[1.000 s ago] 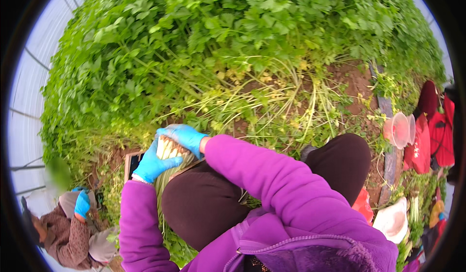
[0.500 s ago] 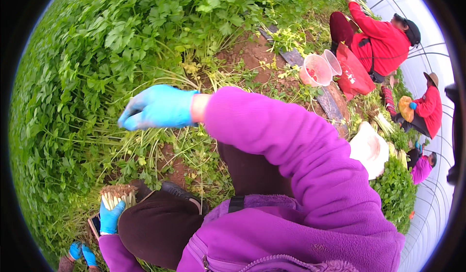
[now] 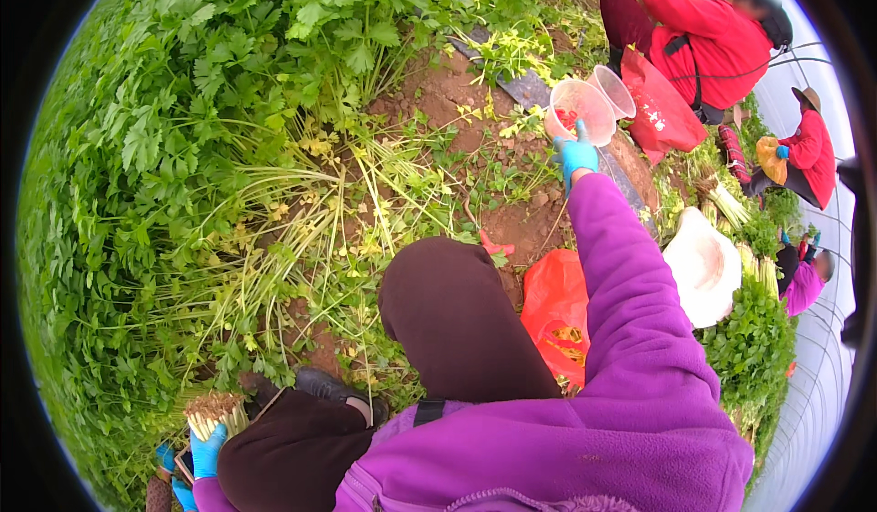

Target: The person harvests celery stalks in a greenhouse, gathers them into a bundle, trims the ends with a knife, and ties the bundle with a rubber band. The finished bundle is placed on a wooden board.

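Note:
My left hand (image 3: 207,448), in a blue glove, is closed round a bundle of celery (image 3: 216,411). Its brown roots and pale stalk bases face up beside my knee; the rest is hidden. Out to the right, my blue-gloved right hand (image 3: 576,154) is at the near rim of a clear plastic tub (image 3: 594,101), with its visible fingers apart and nothing seen in them. Small red pieces (image 3: 568,119) lie inside the tub, too small to name. A second clear tub (image 3: 614,92) leans against the first.
Leafy celery plants (image 3: 137,192) stand along the left, with cut stalks on the soil. An orange-red bag (image 3: 559,297) lies by my knee; a white basin-like thing (image 3: 702,267) is farther right. Co-workers sit at the right, one in red (image 3: 713,46). Another person's blue gloves (image 3: 183,494) show at lower left.
My right hand has swung from over the plants on the left to the tub on the right. The orange-red bag has come into sight. My left hand still grips the celery bundle.

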